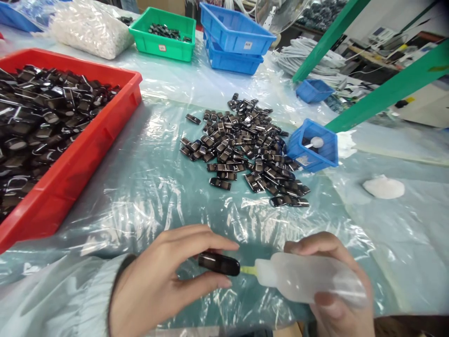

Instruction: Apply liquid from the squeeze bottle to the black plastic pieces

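Note:
Between the thumb and fingers of my left hand is a glossy black plastic casing, lying roughly level above the table. My right hand is wrapped round a translucent white squeeze bottle, tipped on its side. The bottle's thin yellow-green nozzle points left and meets the casing's right end; whether it enters the casing I cannot tell. Beyond my hands, a loose heap of similar small black casings covers the middle of the table.
At left stands a red tray full of dark glossy pieces. A small blue bin with a white-topped item sits right of the heap, near a white wad. Farther back are a green bin, stacked blue bins and green posts.

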Demonstrator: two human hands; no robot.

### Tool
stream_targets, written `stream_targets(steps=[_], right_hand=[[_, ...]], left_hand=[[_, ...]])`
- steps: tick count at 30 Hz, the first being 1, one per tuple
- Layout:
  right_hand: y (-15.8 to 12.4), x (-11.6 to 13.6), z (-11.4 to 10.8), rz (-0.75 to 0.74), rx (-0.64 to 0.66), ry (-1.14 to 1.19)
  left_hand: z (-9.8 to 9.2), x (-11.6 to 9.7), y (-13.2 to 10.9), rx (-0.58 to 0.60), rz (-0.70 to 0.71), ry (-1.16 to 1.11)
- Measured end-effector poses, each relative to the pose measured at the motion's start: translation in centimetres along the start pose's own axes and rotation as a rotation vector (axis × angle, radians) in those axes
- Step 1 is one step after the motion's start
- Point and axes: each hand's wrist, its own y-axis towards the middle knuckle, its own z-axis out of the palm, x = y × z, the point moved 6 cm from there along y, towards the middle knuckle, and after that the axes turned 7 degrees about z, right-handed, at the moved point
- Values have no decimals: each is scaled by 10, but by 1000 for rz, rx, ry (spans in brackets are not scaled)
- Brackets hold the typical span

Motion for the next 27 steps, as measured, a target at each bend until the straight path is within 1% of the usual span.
stream_targets(steps=[3,5,7,9,12,15,19,23,27], right_hand=[[4,10,4,-38,63,-44],[4,11,9,-51,103,-32],[4,7,12,-42,75,18],[3,1,11,-31,-2,73],[3,-6,7,-56,-111,119],[4,-9,3,-61,-162,170],[3,-9,2,-49,-160,184],[2,-14,0,7,-168,189],[2,-20,-1,54,-161,228]], left_hand=[[4,7,-1,68,-110,12],[4,8,-1,74,-138,31],[4,7,-2,57,-142,61],[3,6,-4,21,-126,74],[2,2,-7,-44,-54,72],[2,2,-9,-43,-5,90],[1,2,-7,4,18,126],[-3,-2,-4,-43,68,123],[-1,-6,-3,-56,113,110]])
